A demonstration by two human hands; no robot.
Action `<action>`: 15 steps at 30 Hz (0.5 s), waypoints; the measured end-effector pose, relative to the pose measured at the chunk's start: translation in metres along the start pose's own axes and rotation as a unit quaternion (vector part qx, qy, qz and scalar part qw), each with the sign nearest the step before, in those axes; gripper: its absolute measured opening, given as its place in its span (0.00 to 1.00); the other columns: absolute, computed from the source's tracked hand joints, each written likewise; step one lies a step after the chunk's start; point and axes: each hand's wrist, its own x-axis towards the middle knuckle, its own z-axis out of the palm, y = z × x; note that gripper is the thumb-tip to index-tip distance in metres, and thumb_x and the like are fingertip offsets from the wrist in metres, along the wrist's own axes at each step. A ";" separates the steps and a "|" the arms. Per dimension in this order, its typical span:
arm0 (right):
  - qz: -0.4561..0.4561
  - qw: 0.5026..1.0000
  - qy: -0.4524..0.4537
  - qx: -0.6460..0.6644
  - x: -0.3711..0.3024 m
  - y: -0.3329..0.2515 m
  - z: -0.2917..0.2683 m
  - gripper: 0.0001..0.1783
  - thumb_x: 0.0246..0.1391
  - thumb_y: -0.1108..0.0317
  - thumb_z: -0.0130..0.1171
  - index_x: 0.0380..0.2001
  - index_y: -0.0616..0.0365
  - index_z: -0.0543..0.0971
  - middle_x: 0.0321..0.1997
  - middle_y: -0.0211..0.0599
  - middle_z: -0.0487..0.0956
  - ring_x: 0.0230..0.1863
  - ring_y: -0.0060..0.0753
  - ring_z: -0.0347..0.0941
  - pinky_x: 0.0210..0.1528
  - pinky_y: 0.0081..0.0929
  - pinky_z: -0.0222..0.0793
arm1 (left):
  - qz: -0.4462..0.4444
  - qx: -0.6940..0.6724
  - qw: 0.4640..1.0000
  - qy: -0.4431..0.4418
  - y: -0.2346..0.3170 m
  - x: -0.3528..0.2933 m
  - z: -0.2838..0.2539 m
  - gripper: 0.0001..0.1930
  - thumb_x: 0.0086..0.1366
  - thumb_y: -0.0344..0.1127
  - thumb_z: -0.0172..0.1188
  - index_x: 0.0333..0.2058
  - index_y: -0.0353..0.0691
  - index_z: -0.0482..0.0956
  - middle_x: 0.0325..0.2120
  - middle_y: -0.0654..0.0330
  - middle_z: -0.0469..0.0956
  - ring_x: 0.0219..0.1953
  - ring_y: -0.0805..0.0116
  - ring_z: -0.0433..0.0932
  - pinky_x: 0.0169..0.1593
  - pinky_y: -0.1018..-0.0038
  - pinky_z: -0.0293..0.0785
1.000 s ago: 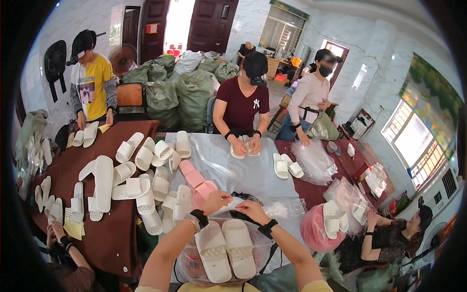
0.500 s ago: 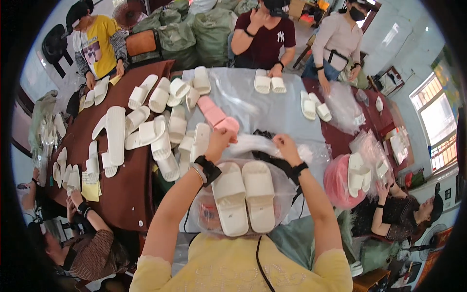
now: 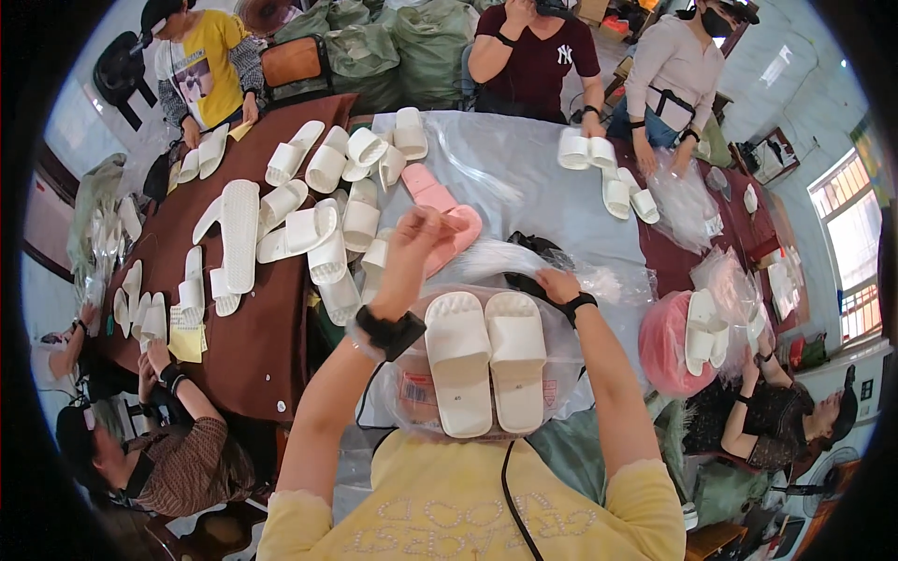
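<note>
Barred window (image 3: 847, 210) in pale wall (image 3: 795, 103)

2 arms (image 3: 318, 421) are pointing forward. Left hand (image 3: 416, 238) is hovering farther out, holding its fingers (image 3: 443, 224) curled; right hand (image 3: 559, 286) is sitting nearer, pointing inward.

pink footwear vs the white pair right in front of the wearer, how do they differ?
- Colour: pink footwear is pink; white pair is off-white.
- Support: pink footwear lies on the grey sheet; white pair rests on a clear plastic-wrapped bundle.
- View: left hand hides part of the pink footwear; no hand covers the white pair.

Shared: both look like broad-strap slides.
</note>
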 end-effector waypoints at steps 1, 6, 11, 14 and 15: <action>-0.010 1.000 0.008 0.009 0.000 0.002 0.002 0.19 0.58 0.55 0.38 0.47 0.47 0.71 0.51 0.37 0.71 0.54 0.39 0.64 0.58 0.53 0.50 | -0.009 0.003 1.000 0.005 0.015 -0.006 0.000 0.07 0.65 0.37 0.47 0.34 0.41 0.69 0.34 0.61 0.76 0.39 0.70 0.75 0.45 0.76 0.68; -0.014 0.998 0.021 0.059 -0.001 0.003 -0.004 0.16 0.54 0.61 0.45 0.45 0.45 0.74 0.54 0.38 0.68 0.53 0.43 0.65 0.57 0.44 0.55 | 0.192 -0.107 0.970 0.107 0.103 -0.057 -0.004 0.05 0.65 0.34 0.45 0.35 0.41 0.66 0.25 0.64 0.67 0.23 0.74 0.69 0.29 0.77 0.69; -0.136 0.947 0.229 0.182 -0.020 -0.020 -0.047 0.25 0.36 0.86 0.45 0.38 0.50 0.77 0.54 0.49 0.67 0.50 0.49 0.67 0.52 0.35 0.62 | 0.321 0.134 0.903 0.253 0.140 -0.139 -0.003 0.06 0.64 0.34 0.47 0.35 0.38 0.66 0.20 0.65 0.63 0.14 0.77 0.58 0.19 0.86 0.57; -0.130 0.900 0.322 0.264 -0.064 -0.046 -0.090 0.20 0.42 0.86 0.45 0.37 0.55 0.76 0.44 0.44 0.73 0.44 0.45 0.70 0.45 0.29 0.66 | 0.362 0.384 0.818 0.228 0.131 -0.172 0.004 0.05 0.61 0.32 0.52 0.32 0.37 0.68 0.19 0.63 0.70 0.14 0.75 0.64 0.20 0.85 0.59; -0.105 0.886 0.332 0.306 -0.084 -0.059 -0.103 0.16 0.45 0.84 0.45 0.37 0.57 0.75 0.40 0.40 0.75 0.41 0.41 0.72 0.42 0.26 0.67 | 0.385 0.470 0.780 0.153 0.130 -0.178 0.004 0.05 0.59 0.29 0.55 0.32 0.36 0.69 0.19 0.61 0.73 0.16 0.73 0.68 0.21 0.84 0.61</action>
